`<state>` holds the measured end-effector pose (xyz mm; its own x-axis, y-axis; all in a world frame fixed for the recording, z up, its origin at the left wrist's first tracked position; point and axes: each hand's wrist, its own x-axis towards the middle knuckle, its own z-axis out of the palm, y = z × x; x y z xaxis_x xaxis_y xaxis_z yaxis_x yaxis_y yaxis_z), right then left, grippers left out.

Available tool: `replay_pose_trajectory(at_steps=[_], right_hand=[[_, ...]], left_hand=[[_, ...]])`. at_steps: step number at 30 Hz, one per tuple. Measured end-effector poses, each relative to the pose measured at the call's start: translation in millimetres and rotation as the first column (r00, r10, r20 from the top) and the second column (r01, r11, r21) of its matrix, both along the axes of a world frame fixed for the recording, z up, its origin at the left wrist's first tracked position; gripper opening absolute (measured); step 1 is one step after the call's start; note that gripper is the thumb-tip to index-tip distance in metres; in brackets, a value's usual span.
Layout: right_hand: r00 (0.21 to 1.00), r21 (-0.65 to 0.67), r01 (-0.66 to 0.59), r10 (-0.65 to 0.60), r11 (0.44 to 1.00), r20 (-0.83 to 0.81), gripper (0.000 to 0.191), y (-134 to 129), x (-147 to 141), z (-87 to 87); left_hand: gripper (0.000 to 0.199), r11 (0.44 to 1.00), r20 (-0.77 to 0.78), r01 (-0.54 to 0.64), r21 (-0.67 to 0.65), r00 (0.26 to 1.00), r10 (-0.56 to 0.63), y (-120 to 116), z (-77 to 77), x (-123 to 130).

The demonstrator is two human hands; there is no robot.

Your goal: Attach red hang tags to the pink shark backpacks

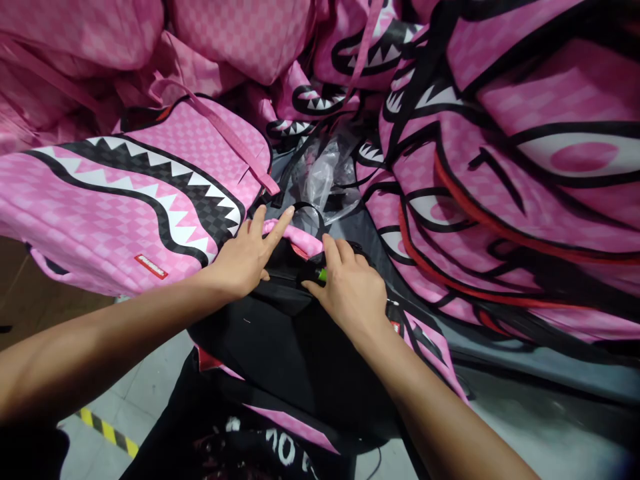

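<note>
A black-lined bag (295, 353) with pink panels lies before me, its dark side up. My left hand (245, 257) rests at its top edge, index and middle fingers spread beside a rolled pink fabric piece (295, 237). On the right of that piece, my right hand (353, 287) has its thumb and fingers closed around the bag's black edge, next to a small bright green object (323, 274). A black strap loop (313, 210) rises between the hands.
To the left lies a pink checkered backpack (200, 153) with a shark-mouth print. More pink bags (440, 207) are piled right and behind. Clear crumpled plastic (325, 177) sits on the grey table (500, 353). Yellow-black tape (107, 430) marks the floor.
</note>
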<state>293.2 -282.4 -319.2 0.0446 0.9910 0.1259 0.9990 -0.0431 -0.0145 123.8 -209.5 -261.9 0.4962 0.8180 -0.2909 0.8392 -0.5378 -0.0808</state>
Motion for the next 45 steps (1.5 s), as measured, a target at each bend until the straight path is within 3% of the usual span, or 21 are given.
replay_pose_trajectory(at_steps=[6,9,12,15,18,22,24,29,33,37,39,42,44,45], right_hand=[[1.000,-0.026,0.017,-0.017,1.000,0.000,0.084,4.5,-0.5,0.6],[0.998,0.000,-0.021,0.021,1.000,-0.061,0.067,0.9,6.6,7.8],[0.977,0.226,-0.031,0.077,0.974,-0.197,0.043,-16.9,17.7,25.6],[0.938,0.451,0.021,0.139,0.892,-0.317,0.049,-41.6,22.7,45.8],[0.818,0.370,0.061,0.166,0.927,-0.550,0.047,-53.2,13.9,51.5],[0.528,0.158,0.043,0.112,0.986,-0.842,0.028,-36.2,-9.8,34.4],[0.473,0.110,-0.027,0.109,0.994,-0.875,0.022,-22.1,-19.1,24.7],[0.554,0.124,-0.161,0.193,0.979,-0.809,0.018,-4.5,-28.4,13.1],[0.599,0.171,-0.161,0.234,0.972,-0.766,0.017,-4.8,-37.1,7.4],[0.649,0.087,-0.175,0.182,0.981,-0.739,0.012,-7.9,-39.0,19.1],[0.676,0.075,-0.167,0.170,0.983,-0.717,0.014,-12.4,-25.7,38.2],[0.668,0.265,-0.039,0.222,0.963,-0.710,0.020,-9.5,12.3,66.1],[0.750,0.357,0.081,0.179,0.931,-0.637,0.020,9.5,39.6,68.6],[0.811,0.339,0.114,0.109,0.934,-0.574,0.022,24.7,50.9,63.1]], left_hand=[[0.117,1.000,0.042,0.027,0.011,0.999,-0.027,1.3,-5.2,-4.0],[0.109,0.999,0.101,0.051,0.010,0.994,-0.052,1.6,-8.3,-9.5],[0.108,0.999,0.131,0.051,0.008,0.990,-0.051,2.2,-10.1,-12.1],[0.106,0.999,0.133,0.032,-0.008,0.991,-0.031,2.4,-8.9,-10.7],[0.103,0.999,0.110,0.026,-0.029,0.994,-0.023,1.7,-4.6,-8.2],[0.101,0.999,0.077,0.026,-0.040,0.997,-0.023,0.2,1.1,-6.3],[0.098,0.999,0.064,0.030,-0.029,0.998,-0.028,-0.4,2.7,-5.8],[0.094,0.999,0.060,0.030,-0.017,0.998,-0.029,-1.1,3.7,-6.2],[0.092,0.998,0.092,0.060,0.009,0.994,-0.060,-2.0,2.6,-8.3],[0.090,0.996,0.090,0.068,0.057,0.993,-0.073,-3.0,1.2,-11.2],[0.092,0.995,0.092,0.071,0.068,0.993,-0.078,-4.3,1.4,-13.8],[0.095,0.994,0.111,0.073,0.076,0.991,-0.081,-8.1,1.2,-18.5],[0.095,0.993,0.125,0.065,0.095,0.989,-0.077,-11.1,-0.4,-20.4],[0.094,0.992,0.124,0.059,0.109,0.990,-0.072,-12.5,-1.8,-20.7]])
